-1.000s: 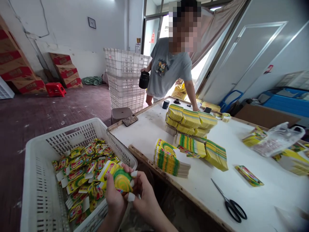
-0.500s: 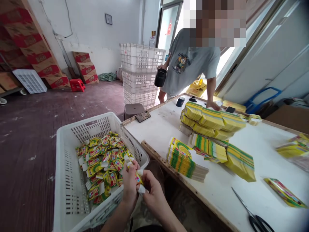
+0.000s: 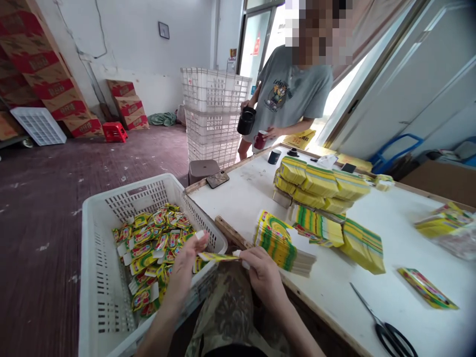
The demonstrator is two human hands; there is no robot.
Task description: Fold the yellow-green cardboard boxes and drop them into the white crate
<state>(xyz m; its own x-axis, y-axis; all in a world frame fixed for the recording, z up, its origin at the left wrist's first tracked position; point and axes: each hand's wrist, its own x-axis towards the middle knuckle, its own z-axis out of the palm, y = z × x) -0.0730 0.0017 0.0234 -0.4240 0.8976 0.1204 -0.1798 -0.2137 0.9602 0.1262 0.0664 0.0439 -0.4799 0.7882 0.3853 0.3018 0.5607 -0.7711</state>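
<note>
My right hand [image 3: 262, 272] pinches a flat yellow-green printed packet [image 3: 219, 257] by its near right end, over my lap. My left hand [image 3: 186, 263] is at the packet's other end, fingers stretched out and apart; whether it touches the packet is hard to tell. White coverings wrap some fingertips on both hands. Left of my hands stands a white plastic basket [image 3: 89, 248] with many small yellow-green packets [image 3: 159, 248] inside. On the table [image 3: 241, 193] to the right, a leaning stack of flat printed packets [image 3: 277, 243] lies closest to my right hand.
More stacked bundles [image 3: 320, 183] stand behind. Scissors [image 3: 383, 322], a single packet [image 3: 427, 287] and a phone [image 3: 217, 179] lie on the table. Across it a person [image 3: 290, 94] holds a black jug [image 3: 246, 120] and a red mug [image 3: 260, 140]. White crates [image 3: 213, 114] are stacked beyond.
My hands were close together on a small packet by the basket; now they are apart, with a flat packet in my right hand. The other person's hand has left the table and holds a red mug.
</note>
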